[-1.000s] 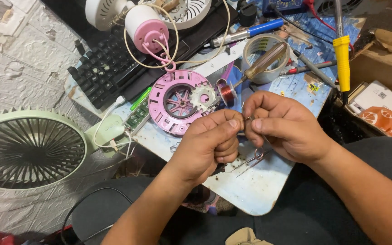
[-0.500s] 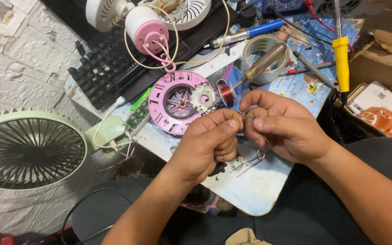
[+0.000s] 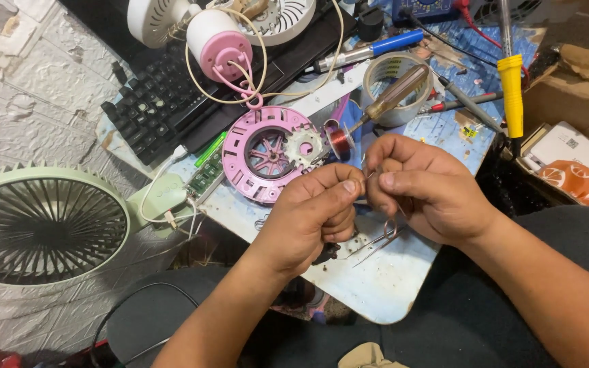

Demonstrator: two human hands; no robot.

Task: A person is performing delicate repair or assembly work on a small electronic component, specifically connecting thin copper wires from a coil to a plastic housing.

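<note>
My left hand (image 3: 318, 211) and my right hand (image 3: 420, 187) meet over the front of a small work board (image 3: 383, 286), fingertips pinched together on a thin wire (image 3: 365, 178) that is barely visible between them. Metal tweezers (image 3: 380, 238) hang below my right hand, their tips over the board. Just beyond my hands lie a pink round fan housing (image 3: 270, 153) with a stator and a small spool of copper wire (image 3: 339, 140).
A pale green fan (image 3: 42, 225) stands at the left. A black keyboard (image 3: 155, 102), a pink-and-white fan motor (image 3: 223, 48), a tape roll (image 3: 393, 85), screwdrivers (image 3: 393, 99) and a yellow-handled soldering iron (image 3: 510, 85) crowd the back. Cardboard boxes (image 3: 570, 146) sit at the right.
My hands have stayed in place over the board; the fingers shifted slightly while working the thin wire between them.
</note>
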